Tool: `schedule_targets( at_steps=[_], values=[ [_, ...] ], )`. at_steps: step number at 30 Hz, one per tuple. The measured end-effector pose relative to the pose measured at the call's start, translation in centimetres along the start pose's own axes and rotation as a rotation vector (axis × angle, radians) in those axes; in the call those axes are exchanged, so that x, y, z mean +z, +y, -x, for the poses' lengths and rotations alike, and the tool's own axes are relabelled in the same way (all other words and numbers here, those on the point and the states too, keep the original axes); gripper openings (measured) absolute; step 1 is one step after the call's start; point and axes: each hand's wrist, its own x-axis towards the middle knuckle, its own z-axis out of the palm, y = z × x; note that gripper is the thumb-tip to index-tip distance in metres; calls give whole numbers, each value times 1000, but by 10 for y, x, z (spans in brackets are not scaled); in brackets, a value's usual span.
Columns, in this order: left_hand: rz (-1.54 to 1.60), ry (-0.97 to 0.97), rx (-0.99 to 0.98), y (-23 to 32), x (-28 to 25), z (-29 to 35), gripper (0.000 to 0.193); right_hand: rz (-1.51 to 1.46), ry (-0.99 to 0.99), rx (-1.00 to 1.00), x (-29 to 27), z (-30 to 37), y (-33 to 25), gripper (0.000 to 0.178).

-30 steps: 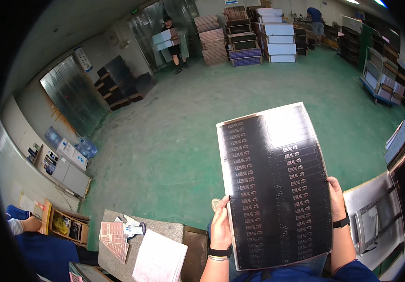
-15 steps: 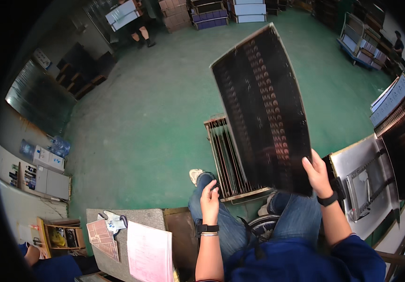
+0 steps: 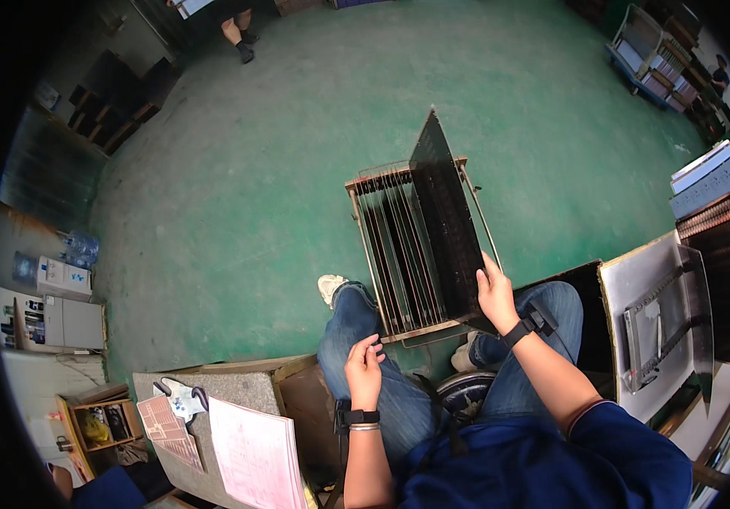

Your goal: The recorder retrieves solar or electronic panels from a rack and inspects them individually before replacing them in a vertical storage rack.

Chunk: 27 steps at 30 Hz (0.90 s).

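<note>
My right hand (image 3: 497,299) grips the near edge of a thin dark circuit-board panel (image 3: 444,204), thumb on one face. The panel stands nearly upright at the right part of a metal slotted rack (image 3: 423,329) on the floor before my knees. Whether its lower edge sits in a slot is hidden. Several similar thin dark panels (image 3: 395,246) stand side by side in the rack, left of the held one. My left hand (image 3: 365,366) hovers over my left thigh, fingers loosely curled and slightly apart, holding nothing.
To my left, a grey bench top (image 3: 153,428) bears pink printed sheets (image 3: 255,454), a patterned board (image 3: 166,428) and a glove (image 3: 183,399). On my right stand a metal plate with a frame (image 3: 657,331) and a copper-patterned panel (image 3: 725,271). Another person's legs (image 3: 238,34) show far off.
My right hand has brought the panel down and left, from raised in the air to the rack, and turned it nearly edge-on. My left hand stays empty near my thigh.
</note>
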Motion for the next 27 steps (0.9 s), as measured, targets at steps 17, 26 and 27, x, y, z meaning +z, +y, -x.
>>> schedule_targets(
  at_steps=[17, 26, 27],
  values=[
    [75, 9, -38, 4, -1, -2, 22, -52, -42, -5, 13, -28, 15, 43],
    [66, 16, -29, 7, 1, -1, 22, 158, 11, -44, 42, -41, 26, 43],
    [45, 6, -28, 6, 1, -1, 22, 202, 14, -57, 51, -40, 31, 43]
  ],
)
